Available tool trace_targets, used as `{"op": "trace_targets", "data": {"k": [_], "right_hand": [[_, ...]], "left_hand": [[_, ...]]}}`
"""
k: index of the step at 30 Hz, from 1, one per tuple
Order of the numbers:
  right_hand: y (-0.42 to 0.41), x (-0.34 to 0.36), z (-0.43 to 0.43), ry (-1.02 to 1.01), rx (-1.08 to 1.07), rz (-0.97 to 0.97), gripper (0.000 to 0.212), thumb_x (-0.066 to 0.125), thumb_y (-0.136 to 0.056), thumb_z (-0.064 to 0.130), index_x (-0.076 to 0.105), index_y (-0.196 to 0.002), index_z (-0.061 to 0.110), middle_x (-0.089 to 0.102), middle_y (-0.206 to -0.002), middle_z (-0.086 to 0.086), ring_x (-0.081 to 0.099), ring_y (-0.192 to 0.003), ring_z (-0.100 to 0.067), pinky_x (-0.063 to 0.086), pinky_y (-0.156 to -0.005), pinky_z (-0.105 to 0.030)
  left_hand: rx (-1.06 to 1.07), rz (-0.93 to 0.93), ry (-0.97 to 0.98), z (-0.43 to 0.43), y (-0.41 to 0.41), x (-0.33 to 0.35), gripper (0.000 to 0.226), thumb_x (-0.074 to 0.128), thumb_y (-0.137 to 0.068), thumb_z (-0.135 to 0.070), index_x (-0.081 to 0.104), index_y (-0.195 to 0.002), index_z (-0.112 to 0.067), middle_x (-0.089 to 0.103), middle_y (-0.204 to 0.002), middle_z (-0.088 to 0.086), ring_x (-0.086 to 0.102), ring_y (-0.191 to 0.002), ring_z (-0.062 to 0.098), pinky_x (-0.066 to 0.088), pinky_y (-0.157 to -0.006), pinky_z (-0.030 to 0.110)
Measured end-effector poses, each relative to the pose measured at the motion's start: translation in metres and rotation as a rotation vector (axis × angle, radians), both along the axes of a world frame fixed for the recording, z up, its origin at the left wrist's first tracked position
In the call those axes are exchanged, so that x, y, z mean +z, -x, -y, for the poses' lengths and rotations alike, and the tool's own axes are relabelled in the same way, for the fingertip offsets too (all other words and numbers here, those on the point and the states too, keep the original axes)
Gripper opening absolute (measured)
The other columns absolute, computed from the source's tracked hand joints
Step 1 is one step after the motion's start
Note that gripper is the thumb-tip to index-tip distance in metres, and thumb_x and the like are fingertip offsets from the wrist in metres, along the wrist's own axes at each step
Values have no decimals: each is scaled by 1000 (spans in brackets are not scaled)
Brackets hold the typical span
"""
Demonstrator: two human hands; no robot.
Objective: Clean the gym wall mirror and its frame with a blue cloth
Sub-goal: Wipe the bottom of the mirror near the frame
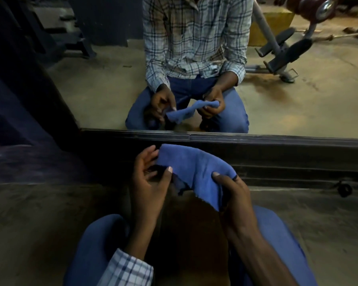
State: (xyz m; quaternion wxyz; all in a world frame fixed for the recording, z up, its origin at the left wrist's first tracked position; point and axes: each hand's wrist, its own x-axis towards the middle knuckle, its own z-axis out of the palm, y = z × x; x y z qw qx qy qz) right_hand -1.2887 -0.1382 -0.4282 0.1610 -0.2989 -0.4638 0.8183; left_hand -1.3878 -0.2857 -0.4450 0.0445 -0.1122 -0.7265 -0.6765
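Observation:
A blue cloth (194,168) is stretched between my two hands just below the mirror's dark bottom frame (256,139). My left hand (149,178) pinches the cloth's left edge between thumb and fingers. My right hand (232,188) grips the right end, thumb on top. The wall mirror (101,89) fills the upper half and reflects a kneeling person holding the same cloth. Neither hand touches the mirror or its frame.
My knees in blue jeans (103,240) rest on the concrete floor (39,213) in front of the mirror. A dark ledge (298,162) runs under the frame. Gym equipment (281,48) shows in the reflection at the upper right. A dark wall (12,100) stands at the left.

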Motion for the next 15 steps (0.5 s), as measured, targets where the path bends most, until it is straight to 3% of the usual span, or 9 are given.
{"op": "trace_targets", "data": {"k": [2, 5, 9, 11, 15], "right_hand": [[-1, 0, -1, 84, 31, -33, 44, 74, -80, 16, 69, -123, 10, 77, -106, -14, 74, -101, -30, 55, -93, -50], [-2, -1, -3, 194, 49, -70, 55, 71, -74, 21, 65, -128, 8, 75, -114, -18, 73, -108, -31, 54, -94, -47], [3, -6, 0, 156, 78, -77, 51, 63, -85, 16, 59, -134, 3, 71, -121, -21, 71, -112, -33, 55, -99, -51], [4, -9, 1, 90, 71, -97, 51, 64, -85, 16, 59, -135, 5, 71, -125, -21, 67, -118, -38, 49, -107, -58], [1, -3, 8, -236, 28, -31, 40, 73, -82, 27, 69, -120, 16, 76, -114, -7, 72, -111, -26, 56, -99, -54]], "left_hand": [[-39, -28, 27, -2, 0, 0, 42, 73, -92, -7, 65, -130, -23, 67, -130, -9, 63, -119, 5, 54, -96, 25], [-242, 51, -22, -9, -8, 8, 22, 68, -98, -26, 71, -120, -26, 74, -119, -11, 68, -113, 3, 54, -92, 19], [-364, 161, -102, -19, -21, 7, 37, 74, -85, -32, 70, -120, -21, 77, -114, -6, 70, -111, 8, 53, -88, 16], [-369, 147, -68, -19, -21, 4, 41, 77, -81, -29, 68, -121, -26, 76, -114, -10, 71, -109, 6, 54, -87, 18], [-319, 109, -37, -15, -20, 9, 42, 80, -86, -9, 65, -115, -35, 74, -107, -25, 70, -104, -2, 55, -81, 14]]}}
